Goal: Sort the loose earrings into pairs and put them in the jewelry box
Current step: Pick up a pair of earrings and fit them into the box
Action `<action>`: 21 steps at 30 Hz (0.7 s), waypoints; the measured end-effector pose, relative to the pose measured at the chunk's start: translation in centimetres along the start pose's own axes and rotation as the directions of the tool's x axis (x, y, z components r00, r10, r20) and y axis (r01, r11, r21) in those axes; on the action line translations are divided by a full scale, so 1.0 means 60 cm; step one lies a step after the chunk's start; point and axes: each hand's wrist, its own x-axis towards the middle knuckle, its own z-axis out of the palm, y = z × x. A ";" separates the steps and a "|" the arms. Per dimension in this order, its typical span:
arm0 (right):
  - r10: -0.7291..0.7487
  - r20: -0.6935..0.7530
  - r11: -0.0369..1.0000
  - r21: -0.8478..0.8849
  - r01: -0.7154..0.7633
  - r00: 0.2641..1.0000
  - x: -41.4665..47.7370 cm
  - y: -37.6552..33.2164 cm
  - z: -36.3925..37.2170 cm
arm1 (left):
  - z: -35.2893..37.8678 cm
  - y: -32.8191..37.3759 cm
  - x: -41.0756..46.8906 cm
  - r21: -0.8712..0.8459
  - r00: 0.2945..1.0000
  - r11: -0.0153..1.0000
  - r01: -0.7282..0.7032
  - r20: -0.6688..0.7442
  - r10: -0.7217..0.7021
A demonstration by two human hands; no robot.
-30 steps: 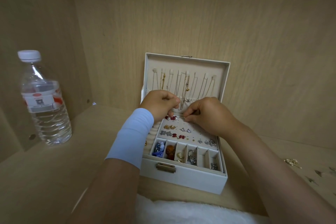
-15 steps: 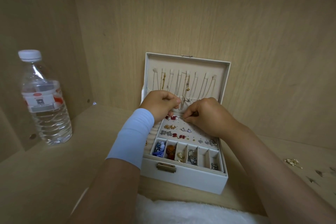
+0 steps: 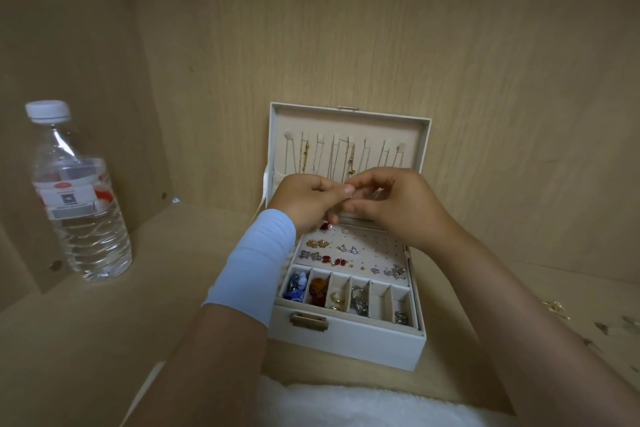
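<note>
Cream, leather-look jewelry box (image 3: 346, 347), lid (image 3: 346, 123) being held upright before the wooden back wall (image 3: 415, 28), brass clasp (image 3: 309, 321) at the front. Held earring (image 3: 350, 198): a tiny glinting piece, being pinched between the fingertips of the left hand (image 3: 304, 201) and the right hand (image 3: 398, 208), both with fingers curled and tips meeting. Its form and the line of its post are too small to be told. It is being carried just above the back edge of the perforated stud panel (image 3: 377, 243), so vacant holes are lying below it and toward the person's right. The right hand is judged nearer to them, and a downward, post-first seating is being called for. Pieces being displayed on the panel: red and pearl studs (image 3: 325, 226), gold flowers (image 3: 317, 243), clear crystals (image 3: 346, 249), red stones (image 3: 334, 260), a silver cluster (image 3: 396, 270). Front compartments (image 3: 379, 298) are being filled with blue, amber, gold and silver pieces. Fine chains (image 3: 332, 159) are being hung inside the lid. Loose earrings (image 3: 557, 308), small and gold-toned, are being left on the shelf (image 3: 104, 340) well apart to the right, nearer the right hand. Also listed: clear ribbed plastic water bottle (image 3: 79, 198), white cap; pale blue sleeve (image 3: 252, 267) on the left forearm; white fleecy cloth (image 3: 363, 406) at the near edge.
</note>
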 end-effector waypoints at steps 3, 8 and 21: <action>-0.025 -0.070 1.000 -0.002 0.025 0.997 -0.001 0.002 0.000 | 0.002 0.003 -0.004 0.004 1.000 1.000 0.012 0.020 -0.012; 0.090 0.036 0.984 -0.155 -0.083 0.995 -0.004 0.026 -0.001 | 0.001 -0.012 0.007 0.267 0.996 0.961 -0.076 -0.023 0.086; 0.025 0.059 0.855 -0.518 0.009 0.998 -0.008 0.027 0.012 | 0.017 -0.022 0.014 0.564 0.987 0.811 -0.156 0.113 0.111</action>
